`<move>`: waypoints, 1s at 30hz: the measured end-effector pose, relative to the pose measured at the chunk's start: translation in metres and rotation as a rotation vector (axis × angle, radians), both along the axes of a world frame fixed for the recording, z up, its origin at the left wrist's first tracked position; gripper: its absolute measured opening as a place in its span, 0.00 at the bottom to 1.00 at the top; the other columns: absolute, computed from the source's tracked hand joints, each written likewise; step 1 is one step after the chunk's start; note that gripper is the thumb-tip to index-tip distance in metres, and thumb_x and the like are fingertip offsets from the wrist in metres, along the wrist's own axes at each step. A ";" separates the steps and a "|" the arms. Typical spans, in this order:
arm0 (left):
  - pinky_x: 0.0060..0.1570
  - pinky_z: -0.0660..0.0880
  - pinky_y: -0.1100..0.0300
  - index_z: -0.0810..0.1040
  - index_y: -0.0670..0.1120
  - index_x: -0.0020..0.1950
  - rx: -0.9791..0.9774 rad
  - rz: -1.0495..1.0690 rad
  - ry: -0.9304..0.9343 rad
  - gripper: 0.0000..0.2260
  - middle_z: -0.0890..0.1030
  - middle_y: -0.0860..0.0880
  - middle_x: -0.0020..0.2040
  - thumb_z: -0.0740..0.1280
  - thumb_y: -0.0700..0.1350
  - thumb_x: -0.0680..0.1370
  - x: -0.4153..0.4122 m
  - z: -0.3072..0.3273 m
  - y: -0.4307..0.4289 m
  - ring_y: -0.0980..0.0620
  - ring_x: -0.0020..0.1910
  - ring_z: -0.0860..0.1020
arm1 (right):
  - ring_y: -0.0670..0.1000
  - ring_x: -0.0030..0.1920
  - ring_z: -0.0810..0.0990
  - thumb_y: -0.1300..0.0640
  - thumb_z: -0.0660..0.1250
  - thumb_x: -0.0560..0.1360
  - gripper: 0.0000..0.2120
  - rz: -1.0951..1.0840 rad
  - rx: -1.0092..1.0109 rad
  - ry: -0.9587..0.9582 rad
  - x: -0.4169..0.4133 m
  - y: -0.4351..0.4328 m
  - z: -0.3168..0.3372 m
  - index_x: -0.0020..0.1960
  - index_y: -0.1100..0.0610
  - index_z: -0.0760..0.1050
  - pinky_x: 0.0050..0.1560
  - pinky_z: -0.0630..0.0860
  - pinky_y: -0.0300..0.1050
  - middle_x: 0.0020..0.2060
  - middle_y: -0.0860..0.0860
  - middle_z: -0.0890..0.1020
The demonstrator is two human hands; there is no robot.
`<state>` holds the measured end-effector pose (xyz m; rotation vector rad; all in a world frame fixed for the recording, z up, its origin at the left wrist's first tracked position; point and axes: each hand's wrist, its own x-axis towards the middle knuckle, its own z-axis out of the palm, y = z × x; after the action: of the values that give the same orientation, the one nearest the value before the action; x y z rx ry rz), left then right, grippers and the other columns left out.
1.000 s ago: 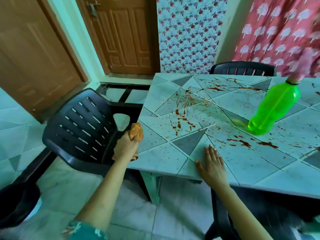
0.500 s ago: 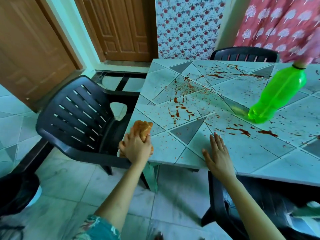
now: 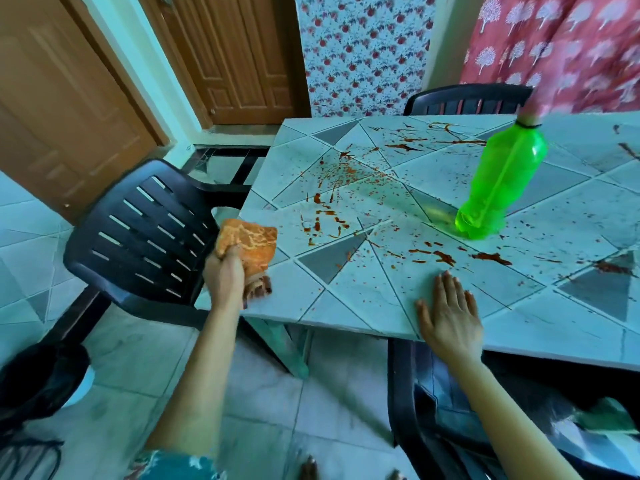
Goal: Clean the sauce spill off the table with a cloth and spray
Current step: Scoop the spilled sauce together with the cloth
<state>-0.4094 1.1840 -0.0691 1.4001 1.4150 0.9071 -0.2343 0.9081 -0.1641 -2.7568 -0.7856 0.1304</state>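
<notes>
The left grip (image 3: 225, 275) is clamped on an orange cloth (image 3: 249, 237) with pale marbled streaks. The fingers curl round its bunched lower part, and a broad flap stands up above the fist. Hand and cloth sit at the near-left corner of the bench (image 3: 346, 306), right at its edge; whether the cloth touches the surface cannot be told. The right grip (image 3: 450, 317) holds nothing. It lies palm down on the near edge of the bench with its fingers straight and slightly apart, well to the right of the cloth. The bench top is pale with grey triangles, and the sauce spill (image 3: 325, 216) spreads over it as red-brown dashes and fine specks. These are thickest in the middle, just beyond the cloth. There are darker blots between the right grip and the green plastic bottle (image 3: 502, 181), and long streaks near the far edge. The bottle stands on its base on the bench, far from both hands, with sauce specks around its foot. Its top is blurred against a red curtain (image 3: 554, 46) printed with white trees. A black slatted plastic chair (image 3: 145, 230) stands at the left end of the bench, just beside the cloth. The back of a second black chair (image 3: 467, 98) shows at the far side. Behind them are brown wooden doors (image 3: 242, 57) and a floral wall covering (image 3: 363, 46). The floor (image 3: 138, 368) is pale tile.
</notes>
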 end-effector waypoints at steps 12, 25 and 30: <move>0.70 0.52 0.43 0.73 0.49 0.67 0.197 -0.263 0.636 0.22 0.69 0.45 0.70 0.63 0.54 0.75 0.094 -0.046 -0.145 0.40 0.72 0.61 | 0.58 0.75 0.54 0.39 0.35 0.73 0.40 0.032 0.018 -0.021 -0.002 0.003 -0.002 0.75 0.64 0.53 0.74 0.47 0.53 0.75 0.60 0.57; 0.34 0.79 0.49 0.75 0.45 0.49 -0.171 0.002 -0.031 0.13 0.80 0.42 0.44 0.66 0.54 0.72 0.042 -0.015 -0.073 0.42 0.38 0.79 | 0.56 0.75 0.56 0.38 0.37 0.73 0.40 0.048 0.043 -0.038 0.034 -0.045 -0.002 0.75 0.61 0.57 0.73 0.48 0.51 0.74 0.58 0.59; 0.57 0.72 0.45 0.79 0.40 0.52 0.172 -0.183 0.370 0.29 0.79 0.38 0.52 0.57 0.62 0.68 0.071 -0.062 -0.132 0.38 0.55 0.76 | 0.55 0.75 0.57 0.38 0.38 0.73 0.39 0.038 0.038 -0.052 0.033 -0.043 0.000 0.75 0.61 0.57 0.73 0.49 0.51 0.74 0.57 0.60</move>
<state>-0.3388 1.0522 -0.1310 1.8684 1.4713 0.6870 -0.2014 0.8653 -0.1641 -2.7200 -0.8447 0.0510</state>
